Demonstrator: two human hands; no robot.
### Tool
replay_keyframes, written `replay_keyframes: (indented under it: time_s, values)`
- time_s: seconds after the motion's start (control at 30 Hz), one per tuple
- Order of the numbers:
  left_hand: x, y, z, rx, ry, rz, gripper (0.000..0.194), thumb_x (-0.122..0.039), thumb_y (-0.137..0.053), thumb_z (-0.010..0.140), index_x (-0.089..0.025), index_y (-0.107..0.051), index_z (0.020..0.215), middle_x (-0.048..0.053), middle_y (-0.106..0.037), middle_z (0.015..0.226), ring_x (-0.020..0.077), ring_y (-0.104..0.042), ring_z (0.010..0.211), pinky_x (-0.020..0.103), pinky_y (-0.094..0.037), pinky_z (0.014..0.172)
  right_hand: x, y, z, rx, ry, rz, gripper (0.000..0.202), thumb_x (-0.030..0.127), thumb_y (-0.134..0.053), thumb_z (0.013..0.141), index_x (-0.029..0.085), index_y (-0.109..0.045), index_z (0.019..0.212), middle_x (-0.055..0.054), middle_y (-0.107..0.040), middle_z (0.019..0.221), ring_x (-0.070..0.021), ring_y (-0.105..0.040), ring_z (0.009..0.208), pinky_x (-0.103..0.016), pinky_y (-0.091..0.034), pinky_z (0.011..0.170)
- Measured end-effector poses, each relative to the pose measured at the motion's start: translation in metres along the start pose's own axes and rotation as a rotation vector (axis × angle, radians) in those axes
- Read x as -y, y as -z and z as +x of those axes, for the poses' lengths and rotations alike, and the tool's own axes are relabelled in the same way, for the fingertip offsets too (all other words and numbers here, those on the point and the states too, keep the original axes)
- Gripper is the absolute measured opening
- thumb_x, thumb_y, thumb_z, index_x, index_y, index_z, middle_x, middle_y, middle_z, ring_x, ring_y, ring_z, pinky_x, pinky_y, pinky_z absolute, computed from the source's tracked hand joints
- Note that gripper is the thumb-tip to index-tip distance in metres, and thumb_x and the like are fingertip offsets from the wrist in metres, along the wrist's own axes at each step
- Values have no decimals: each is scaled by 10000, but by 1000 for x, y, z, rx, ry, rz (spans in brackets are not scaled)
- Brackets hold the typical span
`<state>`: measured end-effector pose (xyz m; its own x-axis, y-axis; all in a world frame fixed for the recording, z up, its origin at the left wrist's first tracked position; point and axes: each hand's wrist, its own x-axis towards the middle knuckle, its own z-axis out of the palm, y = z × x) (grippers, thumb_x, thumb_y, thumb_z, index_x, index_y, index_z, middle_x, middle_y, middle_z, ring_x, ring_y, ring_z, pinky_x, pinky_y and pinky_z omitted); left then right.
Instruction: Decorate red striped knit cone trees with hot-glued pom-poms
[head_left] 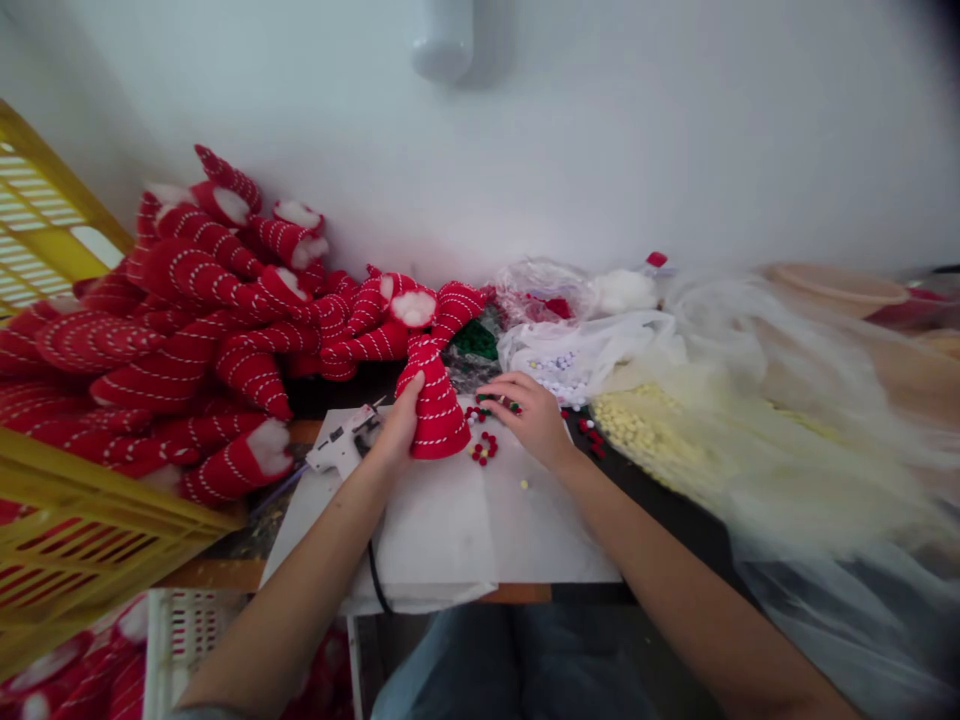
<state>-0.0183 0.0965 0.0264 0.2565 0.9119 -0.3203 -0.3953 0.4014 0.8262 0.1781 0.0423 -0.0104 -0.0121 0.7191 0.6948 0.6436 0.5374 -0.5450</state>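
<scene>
A red cloth cone was clasped in the left hand, with the wide end down, over the white paper. At the fingertips of the right hand, little red and green balls were touched; whether they were pinched tight could not be told.

On the far left, a big heap of red cones was piled by a yellow crate, and white fluff was shown at some of the ends. Next, a white glue gun was laid on the paper, just beside the left arm. Between the hands, near the held cone's wide end, a red ball flower was set down. To the right, a white bag of small pale balls was seen, and then lots of yellow balls under thin plastic.

It seemed that little balls were being picked or sorted while the cone was kept steady. For the next move, a soft, careful pinch seemed to be needed. No name, label or writing could be read anywhere.
</scene>
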Motion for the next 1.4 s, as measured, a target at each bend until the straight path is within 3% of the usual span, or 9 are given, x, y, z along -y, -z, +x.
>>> replay_keyframes:
  time_s: [0.23, 0.5, 0.7, 0.93, 1.1, 1.4]
  values:
    - [12, -6, -6, 38, 28, 86, 322, -382, -584, 1001, -159, -740, 1173, 121, -818, 1092, 255, -787, 1009, 379, -607, 973, 12, -11, -1, -124, -42, 133, 180, 281, -696, 972, 338, -833, 1073, -27, -749, 984, -183, -708, 901, -333, -594, 845]
    - [20, -5, -4, 84, 61, 62, 358, -423, -642, 961, -175, -735, 1202, 137, -813, 1101, 284, -792, 991, 425, -623, 946, 17, -14, -4, -142, -18, 166, 199, 268, -690, 970, 313, -806, 1124, -34, -772, 997, -189, -724, 895, -349, -602, 844]
    - [18, -6, -4, 51, 83, 52, 318, -417, -634, 965, -177, -736, 1146, 128, -817, 1055, 279, -801, 903, 429, -637, 898, 22, -12, -2, -166, -18, 179, 101, 233, -691, 952, 270, -783, 933, -30, -766, 906, -192, -719, 849, -318, -602, 740]
    - [19, -5, -3, 67, 39, 80, 257, -375, -610, 989, -174, -746, 1073, 112, -817, 1069, 250, -785, 1003, 373, -601, 967, 20, -12, -2, -147, -5, 163, 97, 247, -704, 947, 276, -788, 909, -34, -777, 920, -203, -724, 875, -361, -603, 823]
    - [20, -5, -2, 86, 35, 56, 306, -377, -593, 994, -167, -740, 1161, 117, -816, 1083, 253, -779, 1032, 384, -590, 991, 17, -15, -3, -150, 63, 173, 107, 260, -712, 959, 275, -814, 930, -38, -775, 933, -196, -717, 870, -361, -596, 840]
    - [24, -3, 0, 114, 60, 58, 381, -422, -654, 956, -181, -719, 1245, 120, -808, 1133, 268, -789, 981, 425, -606, 974, 12, -16, -4, -87, 17, 169, 149, 306, -687, 979, 311, -836, 965, -33, -761, 963, -200, -711, 894, -373, -606, 863]
